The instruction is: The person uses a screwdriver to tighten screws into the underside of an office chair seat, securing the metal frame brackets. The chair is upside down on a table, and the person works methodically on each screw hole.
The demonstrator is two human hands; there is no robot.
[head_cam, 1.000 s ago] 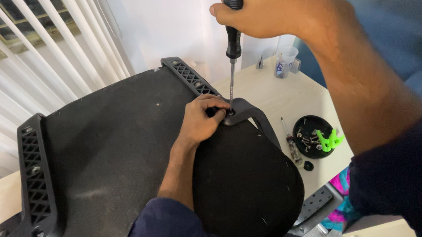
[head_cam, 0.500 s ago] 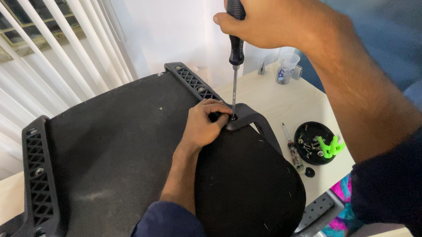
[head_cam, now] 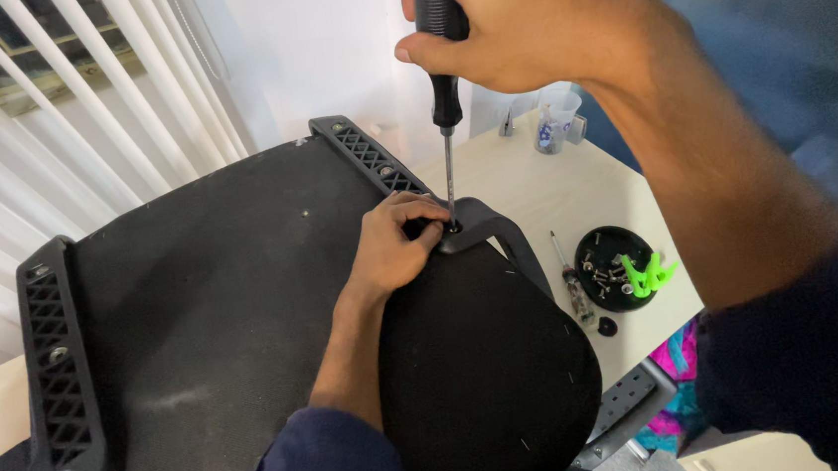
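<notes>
We note the right hand raised high at the top of the view, fist wrapped tight around the black handle of a screwdriver, whose thin shaft runs straight down, upright. Its tip meets a screw hole in a black curved bracket that lies on the rounded black fabric pad. The left hand reaches in from below, forearm lying across the pad, fingers curled and pinched on the bracket's end just beside the tip; whether they grip a screw itself we cannot tell. Both sleeves are dark blue. The pad rests over a broad black seat panel, which carries a latticed black plastic rail along its left edge and a second rail along the far edge, near the left hand. To the right, on the pale table, we see a round black dish holding small screws and a bright green plastic piece; a second small driver lies between the dish and the pad, and a small black cap sits close by. A clear cup stands far back on the table. White vertical blinds fill the upper left. The table's right edge falls away beside the dish; bare tabletop lies between bracket and cup.
</notes>
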